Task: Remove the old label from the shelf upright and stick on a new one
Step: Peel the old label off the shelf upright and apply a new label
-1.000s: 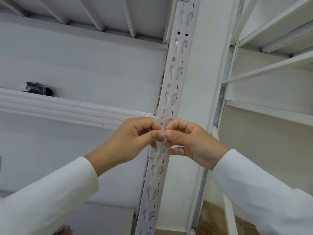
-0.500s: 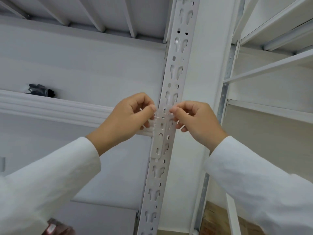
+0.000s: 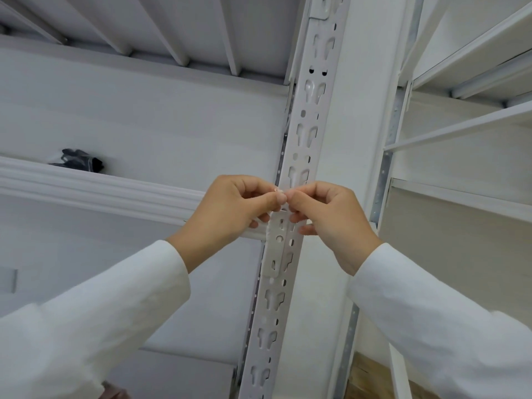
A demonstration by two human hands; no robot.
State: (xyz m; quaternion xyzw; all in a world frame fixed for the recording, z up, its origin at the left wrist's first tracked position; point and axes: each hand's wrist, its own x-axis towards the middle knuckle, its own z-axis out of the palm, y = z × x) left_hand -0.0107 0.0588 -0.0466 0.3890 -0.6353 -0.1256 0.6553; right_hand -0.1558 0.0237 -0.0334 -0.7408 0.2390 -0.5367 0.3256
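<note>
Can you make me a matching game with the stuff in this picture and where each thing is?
Things:
1. left hand
2. right hand
3. dark bundle
4. shelf upright

Places:
A. lying on the shelf at the far left
B. running up the middle, full of holes
C. in front of the upright, fingertips meeting the other hand from the left
D. in front of the upright, coming from the right

Pairs: 1-C, 2-D, 3-A, 4-B

Label unseen between pinched fingertips [image 3: 283, 197], dark bundle [image 3: 79, 161] on shelf — too small to identify
</note>
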